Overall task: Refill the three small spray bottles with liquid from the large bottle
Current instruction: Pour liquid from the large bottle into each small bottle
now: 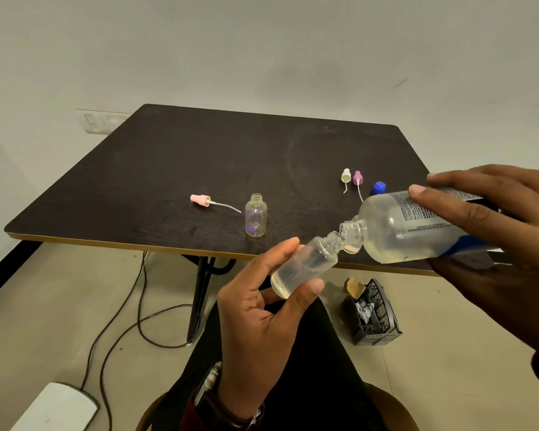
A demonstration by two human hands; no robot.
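clear liquid pools low in the small bottle (304, 265), which the left hand (262, 321) pinches tilted so its neck meets the big bottle (417, 228); the right hand (504, 244) wraps round that one, tipped to pour. 1 open bottle (255, 216) waits on the table (168, 157), 3 spray tops lying nearby

Large bottle (417, 227): clear, tipped sideways, right of centre, mouth touching tilted small bottle (302, 265), part-filled. Second small bottle (255, 216): upright, uncapped, centre frame.
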